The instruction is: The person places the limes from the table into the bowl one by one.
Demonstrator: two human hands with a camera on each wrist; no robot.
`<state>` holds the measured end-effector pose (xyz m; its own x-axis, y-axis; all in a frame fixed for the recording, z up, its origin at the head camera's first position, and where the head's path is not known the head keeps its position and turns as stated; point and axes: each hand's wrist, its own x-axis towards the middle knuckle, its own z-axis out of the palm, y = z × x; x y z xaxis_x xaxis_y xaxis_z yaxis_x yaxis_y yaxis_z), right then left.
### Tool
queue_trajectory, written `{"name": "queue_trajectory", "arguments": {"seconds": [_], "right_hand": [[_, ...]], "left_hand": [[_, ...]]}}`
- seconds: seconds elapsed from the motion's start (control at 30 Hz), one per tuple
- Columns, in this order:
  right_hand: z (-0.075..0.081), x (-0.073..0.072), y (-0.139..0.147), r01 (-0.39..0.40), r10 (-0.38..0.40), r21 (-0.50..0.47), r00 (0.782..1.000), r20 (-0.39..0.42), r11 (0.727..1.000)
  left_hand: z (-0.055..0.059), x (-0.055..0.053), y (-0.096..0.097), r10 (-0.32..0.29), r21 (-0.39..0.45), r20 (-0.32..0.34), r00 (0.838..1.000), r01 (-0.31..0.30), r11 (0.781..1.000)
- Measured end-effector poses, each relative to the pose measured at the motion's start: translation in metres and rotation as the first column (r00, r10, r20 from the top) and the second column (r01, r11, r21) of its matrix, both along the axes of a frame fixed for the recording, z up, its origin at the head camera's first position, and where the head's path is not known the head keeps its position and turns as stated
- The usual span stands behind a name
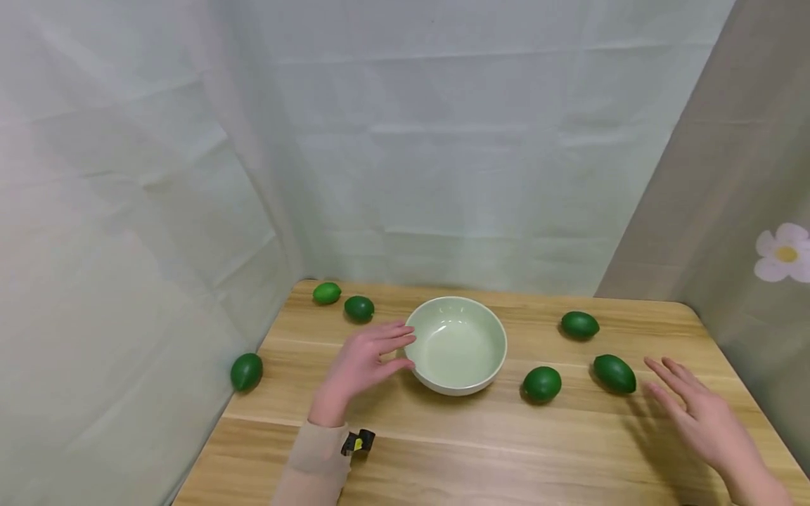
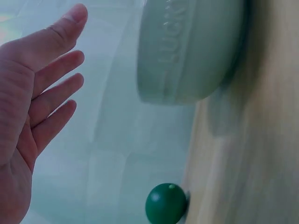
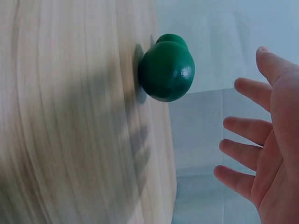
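Note:
A pale green bowl (image 1: pixel 455 344) with nothing in it stands near the middle of the wooden table. My left hand (image 1: pixel 370 357) is at the bowl's left side, its fingertips overlapping the rim in the head view. The left wrist view shows that hand (image 2: pixel 42 88) holding nothing, beside the bowl's wall (image 2: pixel 187 56) with raised lettering. Over at the right, my right hand (image 1: pixel 702 414) hovers above the table with spread, relaxed fingers. Closest to it lies a dark green lime (image 1: pixel 614 374), the big one (image 3: pixel 167 71) in the right wrist view.
Two more dark limes, one (image 1: pixel 542 384) right of the bowl and another (image 1: pixel 579 325) farther back, lie on the table (image 1: pixel 443 450). Left of the bowl are a bright green lime (image 1: pixel 327 293), a dark lime (image 1: pixel 359 309) and one (image 1: pixel 247 372) at the left edge. Pale cloth (image 1: pixel 443 176) hangs behind.

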<state>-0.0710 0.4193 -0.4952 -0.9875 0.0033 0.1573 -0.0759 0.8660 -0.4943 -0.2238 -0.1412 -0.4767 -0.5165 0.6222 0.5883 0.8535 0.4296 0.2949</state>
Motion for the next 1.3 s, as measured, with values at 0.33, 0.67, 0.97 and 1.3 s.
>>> {"name": "queue_trajectory", "arguments": {"seconds": [0.33,0.67,0.97,1.3], "right_hand": [[-0.002,-0.004,-0.008,-0.007,0.007,0.003,1.000,-0.030,1.000],[-0.009,-0.007,-0.009,-0.018,0.018,-0.007,0.998,-0.057,1.000],[-0.007,-0.008,-0.013,-0.015,0.015,0.001,0.998,-0.067,1.000],[-0.006,-0.008,-0.013,-0.011,0.011,0.007,0.998,-0.056,1.000]], "left_hand": [[-0.008,0.003,0.015,-0.053,-0.035,0.094,0.994,0.056,0.998],[-0.012,0.003,0.016,-0.051,-0.087,0.092,0.994,0.059,0.994],[-0.015,0.002,0.024,-0.085,-0.118,0.062,0.994,0.092,0.989],[-0.017,0.001,0.027,-0.105,-0.124,0.080,0.991,0.114,0.986]]}}
